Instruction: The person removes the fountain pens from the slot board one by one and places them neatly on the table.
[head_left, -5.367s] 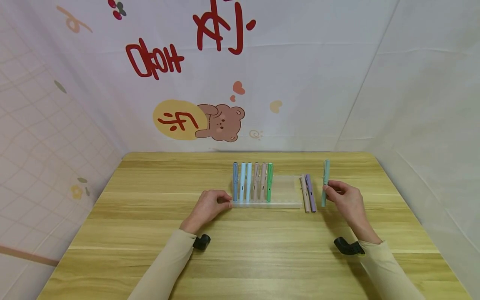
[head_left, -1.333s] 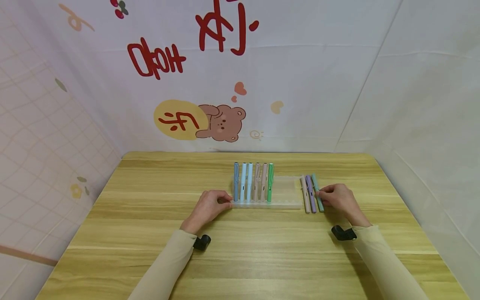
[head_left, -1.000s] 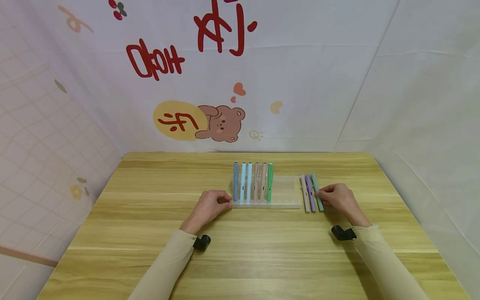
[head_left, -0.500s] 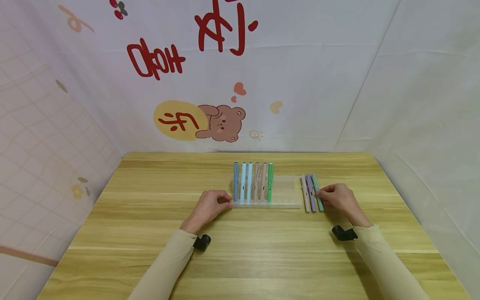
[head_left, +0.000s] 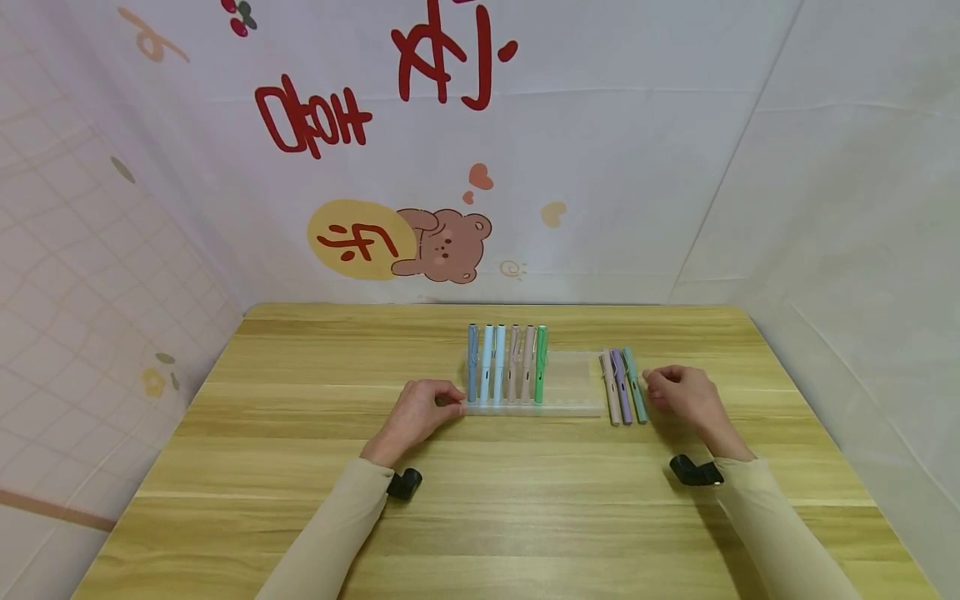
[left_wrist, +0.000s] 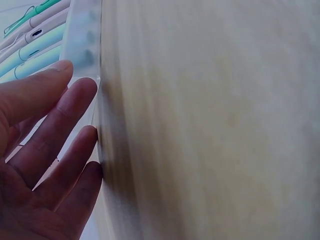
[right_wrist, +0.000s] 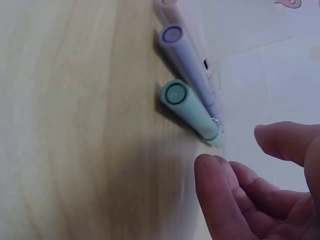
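In the head view, the left hand [head_left: 416,417] holds the left front corner of a clear pen rack [head_left: 570,383] between thumb and fingers; the left wrist view shows the fingertips at its edge [left_wrist: 82,70]. Several capped pens stand in the rack's left part: a blue pen [head_left: 472,367], two light blue pens [head_left: 492,367], two brownish pens [head_left: 521,367] and a green pen [head_left: 540,367]. Right of the rack lie a beige pen [head_left: 611,392], a purple pen [head_left: 622,387] and a teal pen [right_wrist: 192,110]. The right hand [head_left: 690,404] is just right of the teal pen, thumb and fingers apart, holding nothing.
All of this is on a wood-grain table [head_left: 525,500]. A white printed backdrop [head_left: 622,150] rises behind its rear edge, with side panels left and right. Dark wrist devices [head_left: 405,484] sit by both sleeves.
Earlier the right hand held the teal pen raised, then laid it beside the purple pen. Now it has let go and drawn slightly right. The left hand stays at the rack.
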